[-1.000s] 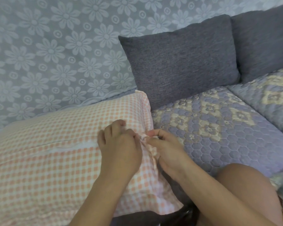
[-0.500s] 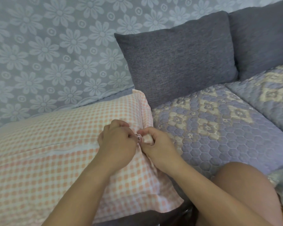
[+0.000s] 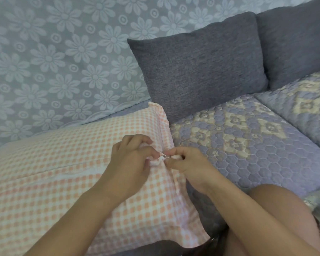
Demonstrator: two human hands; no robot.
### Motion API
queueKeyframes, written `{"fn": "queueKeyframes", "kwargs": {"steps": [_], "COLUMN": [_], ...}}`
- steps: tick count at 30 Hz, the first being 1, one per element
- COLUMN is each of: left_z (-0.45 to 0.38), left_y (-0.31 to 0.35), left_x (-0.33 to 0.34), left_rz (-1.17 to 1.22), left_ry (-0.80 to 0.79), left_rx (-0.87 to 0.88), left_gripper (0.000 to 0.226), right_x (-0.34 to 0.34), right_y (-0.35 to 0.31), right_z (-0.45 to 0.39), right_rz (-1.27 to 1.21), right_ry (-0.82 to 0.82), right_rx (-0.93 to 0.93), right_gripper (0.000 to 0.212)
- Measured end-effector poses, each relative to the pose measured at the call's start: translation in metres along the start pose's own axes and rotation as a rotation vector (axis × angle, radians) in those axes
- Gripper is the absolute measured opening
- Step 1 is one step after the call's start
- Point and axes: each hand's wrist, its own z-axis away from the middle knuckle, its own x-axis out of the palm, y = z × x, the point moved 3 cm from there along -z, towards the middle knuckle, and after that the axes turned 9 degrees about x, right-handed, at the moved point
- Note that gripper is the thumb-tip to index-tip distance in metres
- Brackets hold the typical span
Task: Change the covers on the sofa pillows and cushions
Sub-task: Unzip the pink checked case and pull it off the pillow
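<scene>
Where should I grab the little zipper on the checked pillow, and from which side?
Pinch the small metal zipper pull by its flat tab, thumb against fingertip, coming from the right, at the pillow's end. It sits at the right end of the seam on the checked pillow. The right hand pinches it that way, while the left hand bunches the cloth beside it, probably to steady it.

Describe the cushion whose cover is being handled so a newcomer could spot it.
On the sofa's quilted lilac seat, left of the two dark grey back cushions, lies a pillow in an orange-and-white checked cover. Both hands pinch its right end. It is the only checked fabric.
</scene>
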Motion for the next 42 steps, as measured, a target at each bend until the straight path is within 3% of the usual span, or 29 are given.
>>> {"fn": "queueKeyframes", "kwargs": {"steps": [1,4,7,12,18,25,35,39,42], "left_z": [-0.001,-0.007,-0.008,-0.009,-0.004,-0.005,0.008,0.001,0.000], "left_y": [0.004,0.012,0.021,0.029,0.018,0.017,0.028,0.035,0.045], "left_x": [0.001,0.007,0.015,0.025,0.029,0.023,0.036,0.034,0.031], "left_rz": [0.016,-0.011,-0.140,-0.279,-0.034,0.019,0.152,0.048,-0.162], "left_ry": [0.003,0.034,-0.001,-0.029,-0.052,0.017,0.203,0.188,0.165], "left_rx": [-0.015,-0.045,0.013,-0.032,-0.027,0.036,-0.248,-0.237,-0.210], "left_gripper": [0.011,0.021,0.017,0.014,0.011,0.002,0.016,0.023,0.028], "right_x": [0.000,0.000,-0.003,-0.006,-0.010,-0.009,0.004,0.009,0.011], "right_y": [0.000,-0.002,-0.004,-0.005,0.000,0.003,0.007,0.008,0.007], "right_z": [0.000,0.002,0.006,0.008,0.006,0.004,0.013,0.015,0.017], "right_rz": [0.065,0.208,0.203,0.192,0.194,0.071,0.218,0.282,0.265], "right_ry": [0.012,0.057,0.071,0.057,0.036,-0.021,0.008,0.071,0.142], "right_rx": [-0.024,-0.093,-0.097,-0.075,-0.063,-0.017,-0.145,-0.210,-0.239], "right_gripper": [0.011,0.011,0.013,0.016,0.013,0.011,0.011,0.024,0.027]}}
